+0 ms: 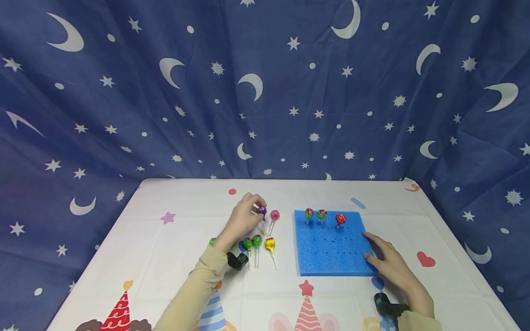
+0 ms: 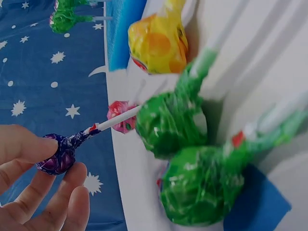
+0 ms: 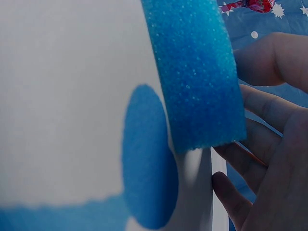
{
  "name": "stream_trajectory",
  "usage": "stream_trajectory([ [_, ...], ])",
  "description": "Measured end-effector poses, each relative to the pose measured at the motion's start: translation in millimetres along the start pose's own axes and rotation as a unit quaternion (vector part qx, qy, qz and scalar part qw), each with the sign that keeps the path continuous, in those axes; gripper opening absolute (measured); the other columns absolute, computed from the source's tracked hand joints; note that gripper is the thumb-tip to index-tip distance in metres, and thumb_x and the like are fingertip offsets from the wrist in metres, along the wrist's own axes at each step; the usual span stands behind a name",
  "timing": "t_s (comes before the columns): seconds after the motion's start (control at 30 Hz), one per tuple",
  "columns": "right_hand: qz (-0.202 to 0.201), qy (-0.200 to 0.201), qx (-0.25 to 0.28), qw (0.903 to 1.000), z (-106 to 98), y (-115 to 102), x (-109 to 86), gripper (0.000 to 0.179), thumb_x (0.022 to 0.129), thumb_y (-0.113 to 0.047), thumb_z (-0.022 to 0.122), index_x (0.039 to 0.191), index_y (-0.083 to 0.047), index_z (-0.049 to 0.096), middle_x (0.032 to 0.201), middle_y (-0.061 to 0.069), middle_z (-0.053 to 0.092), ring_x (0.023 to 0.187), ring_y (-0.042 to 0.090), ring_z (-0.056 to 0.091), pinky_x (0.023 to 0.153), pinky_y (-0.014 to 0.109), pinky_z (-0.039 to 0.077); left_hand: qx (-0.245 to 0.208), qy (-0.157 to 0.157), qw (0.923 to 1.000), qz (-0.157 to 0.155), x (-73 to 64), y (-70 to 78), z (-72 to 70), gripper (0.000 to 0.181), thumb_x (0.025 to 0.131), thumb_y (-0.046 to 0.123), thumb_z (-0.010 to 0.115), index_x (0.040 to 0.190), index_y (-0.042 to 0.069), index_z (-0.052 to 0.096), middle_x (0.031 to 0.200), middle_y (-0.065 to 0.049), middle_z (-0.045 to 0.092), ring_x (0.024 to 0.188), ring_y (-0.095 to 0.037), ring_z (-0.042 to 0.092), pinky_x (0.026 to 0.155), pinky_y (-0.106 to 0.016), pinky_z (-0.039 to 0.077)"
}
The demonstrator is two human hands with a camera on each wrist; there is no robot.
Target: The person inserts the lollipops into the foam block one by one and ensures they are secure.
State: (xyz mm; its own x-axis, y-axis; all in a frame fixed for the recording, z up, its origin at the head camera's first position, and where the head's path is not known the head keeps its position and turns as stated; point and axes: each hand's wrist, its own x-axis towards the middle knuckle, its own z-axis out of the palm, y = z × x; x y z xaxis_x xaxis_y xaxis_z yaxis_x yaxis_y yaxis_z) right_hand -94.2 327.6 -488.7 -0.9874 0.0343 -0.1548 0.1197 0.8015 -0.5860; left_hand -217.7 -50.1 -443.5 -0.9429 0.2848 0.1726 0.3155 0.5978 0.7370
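Note:
My left hand [image 1: 244,216] pinches a purple-wrapped lollipop [image 2: 58,155] by its candy head, its white stick pointing away from the fingers. Close by lies a pink lollipop [image 1: 275,215]. Under and beside the left wrist are green lollipops [image 1: 257,241] and a yellow lollipop [image 1: 270,244], sticks toward me. My right hand [image 1: 391,262] rests at the right edge of a blue foam block [image 1: 331,262], thumb and fingers against its side. Upright along the block's back stand two red-and-green lollipops [image 1: 321,214] and a red lollipop [image 1: 341,219], sticks in the foam.
Rows of small holes mark the foam block's top. A white tablecloth [image 1: 186,257] printed with party hats and shapes covers the table. Behind its far edge hangs a dark blue curtain [image 1: 281,92] with moons and stars.

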Motion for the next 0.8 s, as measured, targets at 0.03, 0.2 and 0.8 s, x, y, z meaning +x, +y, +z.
stream_trajectory([
  [0.03,-0.001,0.0,-0.001,1.0,0,0,0.0,0.066,0.093,-0.029,0.056,0.15,-0.009,0.029,0.152,0.029,0.026,0.136,0.058,0.021,0.1,0.075,0.022,-0.001,0.0,1.0,0.002,-0.9,0.6,0.4,0.024,0.079,-0.001,0.067,0.099,0.011,0.064,0.103,-0.007,0.058,0.092,-0.022,0.064,0.079,-0.034,0.054],
  [0.2,-0.004,0.001,-0.001,1.0,0,2,-0.2,0.066,0.093,-0.029,0.056,0.15,-0.009,0.029,0.152,0.029,0.026,0.135,0.058,0.022,0.1,0.075,0.022,-0.008,0.004,0.9999,0.011,-5.3,4.1,3.2,0.024,0.079,-0.002,0.068,0.099,0.01,0.064,0.102,-0.007,0.057,0.091,-0.022,0.064,0.08,-0.035,0.054],
  [0.8,-0.006,0.001,-0.002,1.0,-1,0,-0.4,0.066,0.093,-0.029,0.057,0.149,-0.009,0.029,0.151,0.03,0.027,0.135,0.059,0.022,0.099,0.076,0.022,-0.042,0.016,0.9974,0.056,-13.4,25.5,13.2,0.024,0.079,-0.005,0.066,0.099,0.009,0.063,0.103,-0.008,0.055,0.093,-0.022,0.063,0.082,-0.035,0.056],
])
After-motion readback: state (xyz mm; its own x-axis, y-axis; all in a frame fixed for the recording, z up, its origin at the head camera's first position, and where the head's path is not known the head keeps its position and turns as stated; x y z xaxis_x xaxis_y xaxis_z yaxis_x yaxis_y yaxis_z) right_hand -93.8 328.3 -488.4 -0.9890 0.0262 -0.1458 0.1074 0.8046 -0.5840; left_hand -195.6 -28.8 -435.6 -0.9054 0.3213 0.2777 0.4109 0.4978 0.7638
